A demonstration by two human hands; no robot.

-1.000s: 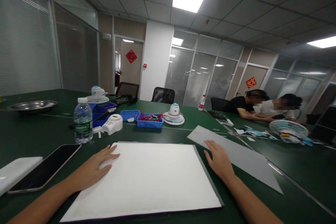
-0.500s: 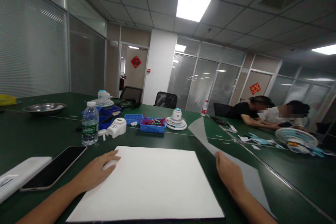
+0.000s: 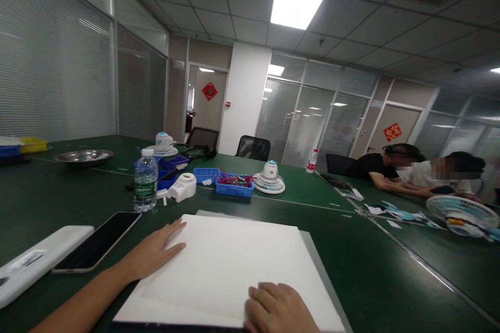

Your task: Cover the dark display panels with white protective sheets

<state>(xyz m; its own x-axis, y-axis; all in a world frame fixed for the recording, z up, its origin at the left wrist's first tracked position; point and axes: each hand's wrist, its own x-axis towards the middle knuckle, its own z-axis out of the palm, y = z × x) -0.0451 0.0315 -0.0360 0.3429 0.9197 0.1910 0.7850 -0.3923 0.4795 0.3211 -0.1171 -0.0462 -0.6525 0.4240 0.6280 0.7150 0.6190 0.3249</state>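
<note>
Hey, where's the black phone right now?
In the head view, the black phone lies toward the left on the green table, between the white device and the left hand.

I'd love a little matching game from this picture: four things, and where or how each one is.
1. Left hand
2. Phone
3. Green-labelled bottle
4. Red wires

A. Heaped in a blue tray
B. Lying flat, dark screen up
C. On the left part of the white sheet
D. Standing upright, white-capped

Pairs: 1-C, 2-B, 3-D, 4-A
</note>
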